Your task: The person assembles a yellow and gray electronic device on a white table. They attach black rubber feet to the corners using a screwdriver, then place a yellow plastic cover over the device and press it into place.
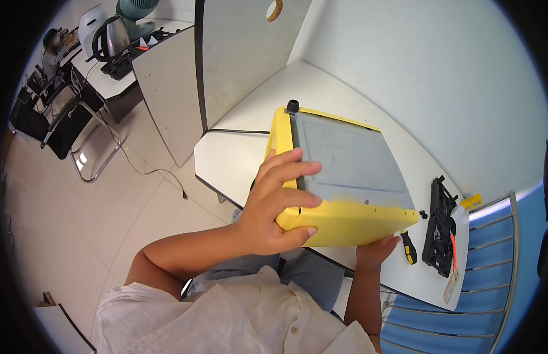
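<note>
A boxy yellow metal case (356, 224) with a flat grey panel (351, 156) is held tilted over the white table. A black round knob or foot (293, 106) sticks out at its far left corner. My left hand (277, 200) grips the case's left end, fingers over the edge onto the panel and thumb on the near yellow side. My right hand (375, 251) holds the case from below at its near right corner; most of its fingers are hidden. Just right of that hand lies a screwdriver (409, 251) with a yellow-and-black handle.
An open black tool case (442, 230) and small black pieces (423, 215) lie on the table's right side. A black cord (238, 131) runs behind the yellow case. Metal rails (486, 289) stand at right; a grey partition (244, 65) rises behind. A person (52, 53) sits far left.
</note>
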Demonstrator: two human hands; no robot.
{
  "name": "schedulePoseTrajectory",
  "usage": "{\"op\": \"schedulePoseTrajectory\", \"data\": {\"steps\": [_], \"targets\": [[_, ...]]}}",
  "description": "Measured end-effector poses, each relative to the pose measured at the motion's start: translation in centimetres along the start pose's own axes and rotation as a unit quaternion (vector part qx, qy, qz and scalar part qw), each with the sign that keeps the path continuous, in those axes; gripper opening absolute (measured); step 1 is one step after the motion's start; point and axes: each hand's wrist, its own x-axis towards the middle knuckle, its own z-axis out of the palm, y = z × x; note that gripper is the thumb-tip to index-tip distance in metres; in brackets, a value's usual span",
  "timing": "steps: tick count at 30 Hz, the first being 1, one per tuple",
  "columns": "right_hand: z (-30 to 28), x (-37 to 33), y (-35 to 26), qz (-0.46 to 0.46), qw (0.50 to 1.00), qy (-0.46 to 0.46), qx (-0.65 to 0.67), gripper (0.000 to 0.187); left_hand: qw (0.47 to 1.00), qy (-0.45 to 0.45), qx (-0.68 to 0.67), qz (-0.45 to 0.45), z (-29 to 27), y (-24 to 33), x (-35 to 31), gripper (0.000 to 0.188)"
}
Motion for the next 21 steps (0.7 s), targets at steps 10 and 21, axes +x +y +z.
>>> {"op": "schedulePoseTrajectory", "data": {"steps": [10, 21], "targets": [[1.6, 0.0, -2.8, 0.064, 0.993, -0.017, -0.101, 0.122, 0.998, 0.01, 0.005, 0.06, 0.1, -2.4, -2.7, 0.037], [3.3, 2.0, -6.7, -0.22, 0.864, -0.185, -0.414, 0.117, 0.996, -0.024, -0.065, 0.057, -3.1, -5.7, -2.5, 0.034]]}}
